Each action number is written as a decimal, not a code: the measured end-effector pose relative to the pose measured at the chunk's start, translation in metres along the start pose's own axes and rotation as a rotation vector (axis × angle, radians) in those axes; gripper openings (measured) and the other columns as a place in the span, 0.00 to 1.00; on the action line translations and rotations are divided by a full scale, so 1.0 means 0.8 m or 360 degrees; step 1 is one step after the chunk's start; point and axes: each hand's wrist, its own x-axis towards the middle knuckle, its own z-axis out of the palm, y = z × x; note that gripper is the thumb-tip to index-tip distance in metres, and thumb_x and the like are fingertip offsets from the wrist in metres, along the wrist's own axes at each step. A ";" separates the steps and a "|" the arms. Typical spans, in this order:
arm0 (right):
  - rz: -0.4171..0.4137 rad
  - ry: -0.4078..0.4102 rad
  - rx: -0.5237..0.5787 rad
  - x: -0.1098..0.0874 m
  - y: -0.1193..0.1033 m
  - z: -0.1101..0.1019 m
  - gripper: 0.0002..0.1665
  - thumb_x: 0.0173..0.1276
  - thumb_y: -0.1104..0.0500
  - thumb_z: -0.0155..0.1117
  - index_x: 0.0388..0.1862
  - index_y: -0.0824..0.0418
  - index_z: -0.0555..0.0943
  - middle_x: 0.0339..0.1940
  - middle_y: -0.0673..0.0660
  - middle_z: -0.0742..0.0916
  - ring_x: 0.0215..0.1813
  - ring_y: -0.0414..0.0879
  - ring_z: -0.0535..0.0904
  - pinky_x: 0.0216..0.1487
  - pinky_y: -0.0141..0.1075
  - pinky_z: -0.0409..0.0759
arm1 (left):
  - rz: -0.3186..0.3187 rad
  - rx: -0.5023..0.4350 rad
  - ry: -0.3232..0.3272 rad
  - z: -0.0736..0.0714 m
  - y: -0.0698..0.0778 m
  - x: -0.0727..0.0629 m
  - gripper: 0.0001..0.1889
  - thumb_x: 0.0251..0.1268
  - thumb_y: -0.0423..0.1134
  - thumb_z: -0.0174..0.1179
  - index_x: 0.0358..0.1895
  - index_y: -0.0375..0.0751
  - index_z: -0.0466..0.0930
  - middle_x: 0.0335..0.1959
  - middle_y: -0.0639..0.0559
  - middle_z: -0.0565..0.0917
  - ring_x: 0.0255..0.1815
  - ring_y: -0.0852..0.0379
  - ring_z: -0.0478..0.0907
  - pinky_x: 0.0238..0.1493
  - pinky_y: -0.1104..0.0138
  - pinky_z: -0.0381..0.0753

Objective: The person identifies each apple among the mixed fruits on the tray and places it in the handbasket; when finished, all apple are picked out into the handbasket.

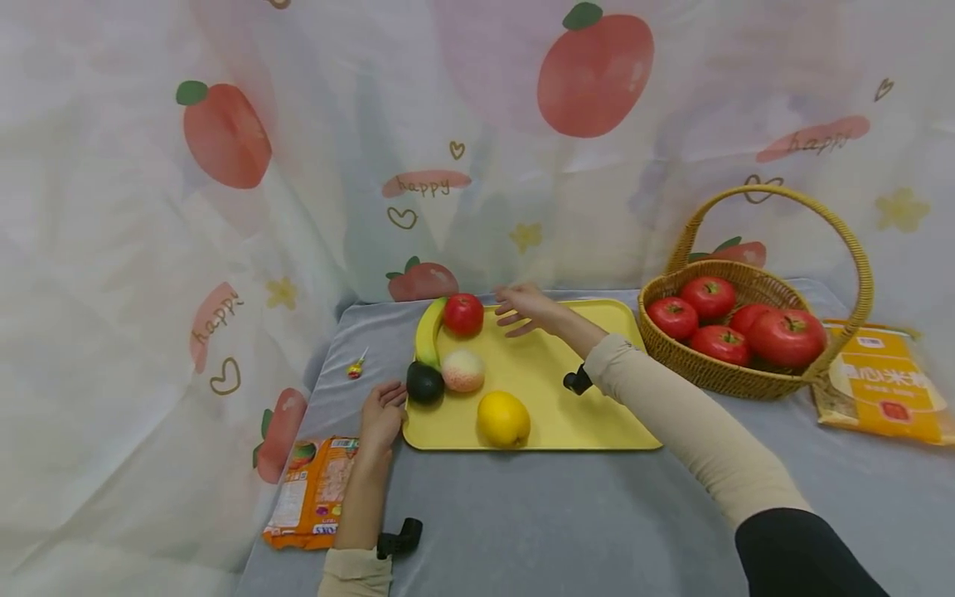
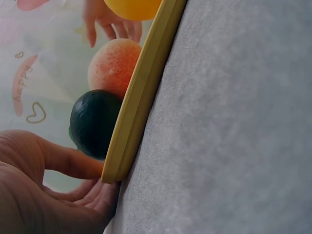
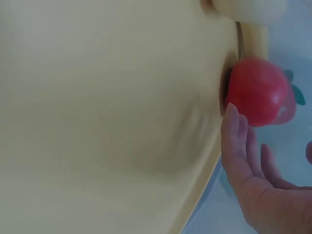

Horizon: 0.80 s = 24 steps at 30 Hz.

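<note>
A yellow tray (image 1: 582,414) lies on the grey cloth. Along its left part are a banana (image 1: 429,333), a red apple-like fruit (image 1: 463,315), a dark green avocado-like fruit (image 1: 425,383) and a peach (image 1: 462,371). A yellow lemon-like fruit (image 1: 503,419) sits near the front rim. My left hand (image 1: 383,417) grips the tray's left edge beside the dark fruit, thumb at the rim in the left wrist view. Over the tray's back part, my right hand (image 1: 531,309) holds nothing. Its straight fingers (image 3: 236,141) point at the red fruit; whether they touch it I cannot tell.
Right of the tray stands a wicker basket (image 1: 675,361) with several tomatoes, its handle rising high. A yellow food bag (image 1: 888,381) lies beyond it. At left are an orange snack bag (image 1: 317,489) and a small lollipop (image 1: 356,366). A printed curtain hangs behind.
</note>
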 end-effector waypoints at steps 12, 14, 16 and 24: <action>0.0102 0.0098 0.0138 0.028 0.011 0.014 0.36 0.85 0.48 0.50 0.78 0.71 0.64 0.72 0.74 0.74 0.69 0.72 0.76 0.65 0.60 0.75 | 0.0013 -0.0002 0.0003 0.009 -0.001 0.002 0.36 0.54 0.14 0.46 0.72 0.25 0.67 0.68 0.29 0.75 0.72 0.36 0.72 0.46 0.67 0.74; 0.0111 0.0101 0.0148 0.032 0.012 0.019 0.35 0.84 0.48 0.50 0.78 0.69 0.65 0.71 0.73 0.75 0.68 0.72 0.77 0.64 0.60 0.76 | 0.0003 -0.0006 0.0008 0.009 -0.001 0.002 0.36 0.53 0.14 0.46 0.72 0.26 0.67 0.68 0.29 0.76 0.72 0.37 0.73 0.45 0.67 0.74; 0.0129 0.0088 0.0169 0.036 0.014 0.024 0.34 0.84 0.48 0.51 0.78 0.67 0.67 0.71 0.73 0.75 0.67 0.72 0.77 0.64 0.60 0.76 | 0.0002 -0.0007 0.0015 0.008 -0.002 0.002 0.36 0.53 0.14 0.46 0.71 0.26 0.67 0.67 0.30 0.76 0.72 0.37 0.73 0.44 0.68 0.74; 0.0214 0.0094 0.0270 0.053 0.017 0.041 0.38 0.82 0.45 0.55 0.82 0.61 0.62 0.75 0.71 0.72 0.65 0.71 0.79 0.63 0.58 0.77 | 0.0031 -0.0003 0.0037 0.002 -0.002 0.003 0.36 0.52 0.14 0.45 0.71 0.24 0.67 0.67 0.28 0.75 0.72 0.36 0.73 0.44 0.69 0.74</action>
